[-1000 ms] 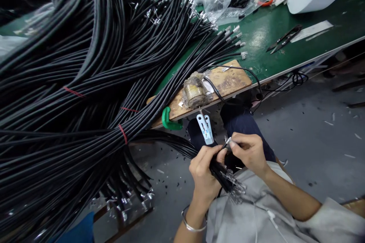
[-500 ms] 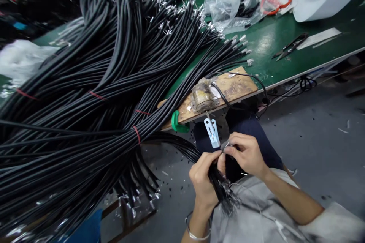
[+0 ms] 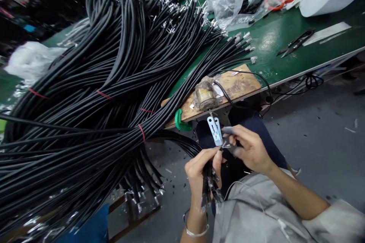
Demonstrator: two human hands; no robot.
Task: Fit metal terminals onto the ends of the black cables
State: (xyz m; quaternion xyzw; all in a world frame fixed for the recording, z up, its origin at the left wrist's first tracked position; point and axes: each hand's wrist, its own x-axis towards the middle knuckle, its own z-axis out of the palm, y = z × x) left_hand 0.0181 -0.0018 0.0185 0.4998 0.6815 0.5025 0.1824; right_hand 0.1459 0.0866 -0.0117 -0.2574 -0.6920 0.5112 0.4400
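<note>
No legible text.
No label, brand, number or sign can be read on any surface in the head view.

We wear a loose, light grey top [image 3: 251, 205] with a wide sleeve [image 3: 333, 216]. Our pants [image 3: 264, 136] are dark blue. A shiny silver bracelet [image 3: 196, 233] goes round our left wrist [image 3: 197, 218]. A thin white cord [image 3: 260, 205] with a small white piece [image 3: 281, 223] lies on our top.

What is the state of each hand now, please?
Left hand: closed, holding cables.
Right hand: open, fingers apart beside the blue clip, nothing visibly held.
</note>
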